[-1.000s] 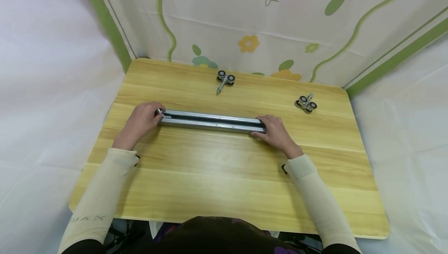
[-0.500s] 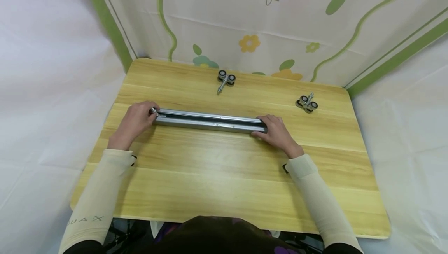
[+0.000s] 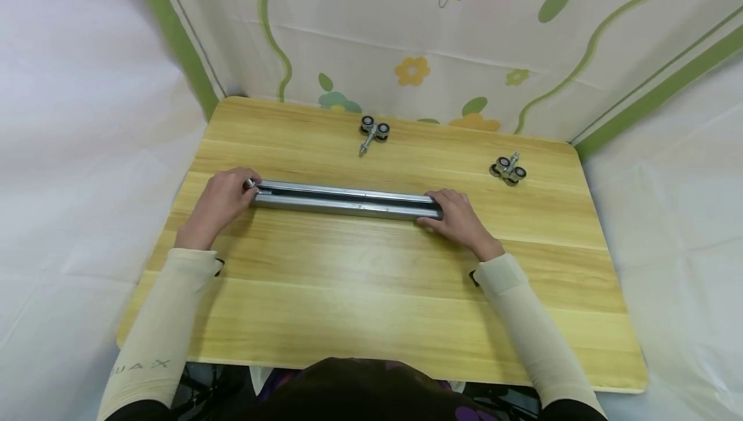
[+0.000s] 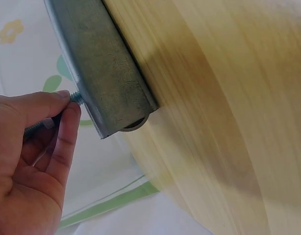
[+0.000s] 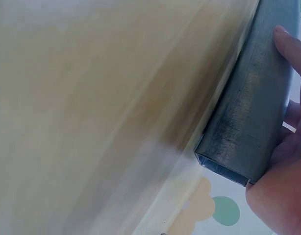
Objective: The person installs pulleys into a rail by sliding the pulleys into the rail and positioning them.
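A grey metal channel rail (image 3: 348, 202) lies across the table with its slot facing up. At its left end, my left hand (image 3: 217, 205) pinches a threaded bolt (image 4: 78, 98) between thumb and fingers. The bolt sticks out of the rail's slot side, and the curved edge of a wheel (image 4: 136, 125) peeks from the rail's end, so a roller trolley sits mostly hidden inside. My right hand (image 3: 458, 220) grips the rail's right end, thumb on the near wall and fingers over the far side. The right wrist view shows that hollow end (image 5: 221, 169).
Two more roller trolleys lie beyond the rail: one trolley (image 3: 372, 134) at the back middle, another trolley (image 3: 508, 169) at the back right. The wooden table (image 3: 360, 305) has a printed curtain (image 3: 360, 34) behind it and white sheets at both sides.
My left hand has slid left along the rail with the bolt, more at first and only slightly in the last half second. The right hand and the rail's right end have stayed put.
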{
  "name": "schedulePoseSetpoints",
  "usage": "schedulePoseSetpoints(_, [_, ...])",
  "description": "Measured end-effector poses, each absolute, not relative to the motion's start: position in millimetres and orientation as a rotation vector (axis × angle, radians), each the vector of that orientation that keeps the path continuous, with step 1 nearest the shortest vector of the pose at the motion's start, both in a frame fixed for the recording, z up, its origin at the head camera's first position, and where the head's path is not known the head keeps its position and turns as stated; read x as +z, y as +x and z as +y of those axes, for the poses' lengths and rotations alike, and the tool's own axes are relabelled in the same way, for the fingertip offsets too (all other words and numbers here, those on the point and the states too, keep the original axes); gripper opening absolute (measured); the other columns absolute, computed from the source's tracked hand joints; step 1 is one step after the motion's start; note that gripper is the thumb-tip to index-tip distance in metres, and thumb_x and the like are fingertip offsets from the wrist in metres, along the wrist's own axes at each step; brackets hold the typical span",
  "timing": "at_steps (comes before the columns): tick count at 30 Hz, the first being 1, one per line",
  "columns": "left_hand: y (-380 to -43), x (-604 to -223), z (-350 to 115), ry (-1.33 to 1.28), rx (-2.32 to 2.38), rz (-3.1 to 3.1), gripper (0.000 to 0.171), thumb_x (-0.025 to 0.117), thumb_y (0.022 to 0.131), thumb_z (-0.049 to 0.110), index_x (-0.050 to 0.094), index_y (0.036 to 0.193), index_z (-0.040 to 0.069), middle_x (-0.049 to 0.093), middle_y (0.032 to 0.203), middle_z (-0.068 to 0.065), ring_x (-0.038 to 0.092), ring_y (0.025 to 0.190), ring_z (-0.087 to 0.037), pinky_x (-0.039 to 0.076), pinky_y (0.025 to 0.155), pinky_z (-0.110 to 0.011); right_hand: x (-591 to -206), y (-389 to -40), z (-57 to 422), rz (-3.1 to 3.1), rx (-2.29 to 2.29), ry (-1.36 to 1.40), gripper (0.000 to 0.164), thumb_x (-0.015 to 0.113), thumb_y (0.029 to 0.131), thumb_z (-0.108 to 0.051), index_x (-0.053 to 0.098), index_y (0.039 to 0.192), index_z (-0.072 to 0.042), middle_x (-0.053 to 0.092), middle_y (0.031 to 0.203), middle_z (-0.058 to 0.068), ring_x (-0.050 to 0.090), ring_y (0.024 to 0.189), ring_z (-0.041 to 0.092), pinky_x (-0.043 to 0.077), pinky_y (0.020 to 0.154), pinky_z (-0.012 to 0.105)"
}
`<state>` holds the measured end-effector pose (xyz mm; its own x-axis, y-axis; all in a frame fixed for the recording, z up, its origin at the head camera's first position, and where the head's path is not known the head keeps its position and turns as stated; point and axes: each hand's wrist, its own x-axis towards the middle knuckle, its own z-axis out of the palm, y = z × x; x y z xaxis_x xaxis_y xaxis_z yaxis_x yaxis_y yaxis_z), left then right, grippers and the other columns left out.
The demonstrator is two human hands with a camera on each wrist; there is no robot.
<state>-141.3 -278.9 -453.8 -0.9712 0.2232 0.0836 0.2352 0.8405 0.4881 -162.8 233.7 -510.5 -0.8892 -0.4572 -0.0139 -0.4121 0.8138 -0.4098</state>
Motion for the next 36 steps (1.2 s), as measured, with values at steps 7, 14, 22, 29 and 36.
schedulePoseSetpoints(7, [-143.2,-452.3,-282.0,-0.400,-0.787,-2.988,0.014,0.073,0.095,-0.005,0.075,0.108,-0.004,0.075,0.104,-0.025,0.073,0.086,-0.037,0.060,0.073,-0.053,-510.4,-163.3,233.0,2.882,-0.621,-0.711,0.070,0.080,0.093,-0.049,0.061,0.143,-0.003,0.067,0.134,0.019,0.060,0.122,0.036,0.041,0.101,0.053])
schedulePoseSetpoints(14, [-144.8,-452.0,-284.0,-0.406,-0.779,-3.008,0.017,0.073,0.095,-0.003,0.074,0.112,-0.002,0.075,0.104,-0.023,0.073,0.088,-0.037,0.059,0.075,-0.055,-509.2,-164.4,232.8,2.853,-0.606,-0.695,0.072,0.079,0.095,-0.050,0.059,0.146,-0.004,0.065,0.138,0.019,0.058,0.126,0.037,0.040,0.105,0.053])
schedulePoseSetpoints(22, [-146.9,-451.4,-287.9,-0.366,-0.844,-3.025,0.050,0.079,0.094,0.007,0.061,0.140,-0.002,0.073,0.111,-0.023,0.068,0.104,-0.044,0.054,0.086,-0.063,-501.4,-166.7,234.5,2.815,-0.571,-0.707,0.076,0.076,0.096,-0.052,0.055,0.151,-0.003,0.063,0.141,0.022,0.058,0.127,0.040,0.041,0.104,0.055])
schedulePoseSetpoints(29, [-147.3,-452.9,-293.6,-0.256,-0.907,-3.156,0.089,0.082,0.094,0.042,0.039,0.160,0.000,0.055,0.149,-0.026,0.044,0.140,-0.050,0.041,0.107,-0.072,-489.4,-171.5,240.0,2.772,-0.548,-0.720,0.079,0.072,0.098,-0.055,0.052,0.154,-0.002,0.059,0.146,0.025,0.057,0.133,0.044,0.042,0.113,0.061])
schedulePoseSetpoints(36, [-147.0,-462.1,-299.9,-0.249,-0.901,-3.290,0.096,0.081,0.094,0.046,0.033,0.162,-0.003,0.035,0.163,-0.034,0.030,0.150,-0.054,0.031,0.117,-0.073,-473.7,-187.0,261.4,2.806,-0.513,-0.706,0.069,0.061,0.106,-0.050,0.054,0.151,0.001,0.062,0.141,0.025,0.057,0.131,0.044,0.041,0.115,0.064])
